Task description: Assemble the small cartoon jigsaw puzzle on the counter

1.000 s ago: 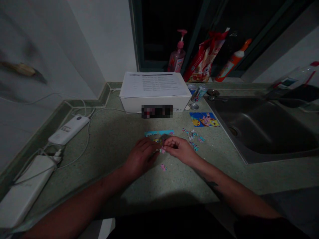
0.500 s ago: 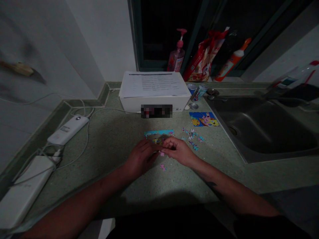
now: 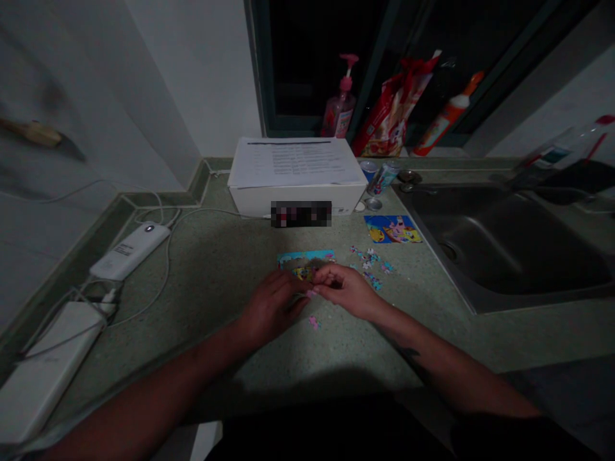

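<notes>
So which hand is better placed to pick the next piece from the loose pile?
Probably the right hand: the loose pieces lie just beyond it on its side, though it seems to pinch a pink piece. The left hand rests by the part-built puzzle, farther off.

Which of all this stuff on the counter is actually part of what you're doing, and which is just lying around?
In use: half-built puzzle; small piece in the right hand; left hand beside it; loose pieces; picture card.
Lying about: white box; power banks; soap bottle; red bag; cans; sink.
</notes>
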### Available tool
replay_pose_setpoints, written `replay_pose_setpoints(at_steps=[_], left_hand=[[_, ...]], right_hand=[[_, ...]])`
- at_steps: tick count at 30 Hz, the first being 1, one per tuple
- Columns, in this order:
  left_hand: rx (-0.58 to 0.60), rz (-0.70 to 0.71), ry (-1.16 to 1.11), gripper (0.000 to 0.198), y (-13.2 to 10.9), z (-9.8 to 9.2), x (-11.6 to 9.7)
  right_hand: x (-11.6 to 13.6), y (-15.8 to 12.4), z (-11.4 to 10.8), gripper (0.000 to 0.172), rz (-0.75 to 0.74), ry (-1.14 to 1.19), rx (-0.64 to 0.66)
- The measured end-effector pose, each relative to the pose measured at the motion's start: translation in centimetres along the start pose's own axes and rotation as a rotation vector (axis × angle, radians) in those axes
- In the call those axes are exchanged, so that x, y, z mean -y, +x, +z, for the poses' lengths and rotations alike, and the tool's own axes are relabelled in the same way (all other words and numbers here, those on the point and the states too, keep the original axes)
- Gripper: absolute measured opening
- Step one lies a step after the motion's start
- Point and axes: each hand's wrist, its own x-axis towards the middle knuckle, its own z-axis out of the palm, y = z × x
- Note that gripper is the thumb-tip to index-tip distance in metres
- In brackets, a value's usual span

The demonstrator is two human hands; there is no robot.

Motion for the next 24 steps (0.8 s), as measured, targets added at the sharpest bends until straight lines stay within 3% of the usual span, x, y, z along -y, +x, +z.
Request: replay_pose_setpoints(at_steps=[6, 15, 24], left_hand=[[0.033, -0.089, -0.044, 0.01, -0.24, 0.25, 0.02], [-0.032, -0.088, -0.036, 0.009, -0.19, 0.08, -0.06], [0.027, -0.075, -0.036, 0.006, -0.14, 0.31, -0.06]], right_hand=[[0.36, -0.43, 0.14, 0.011, -0.06, -0.154, 0.032], [0.19, -0.49, 0.53, 0.006, -0.164, -0.312, -0.013], [0.21, -0.61, 0.74, 0.003, -0.233, -0.361, -0.074]])
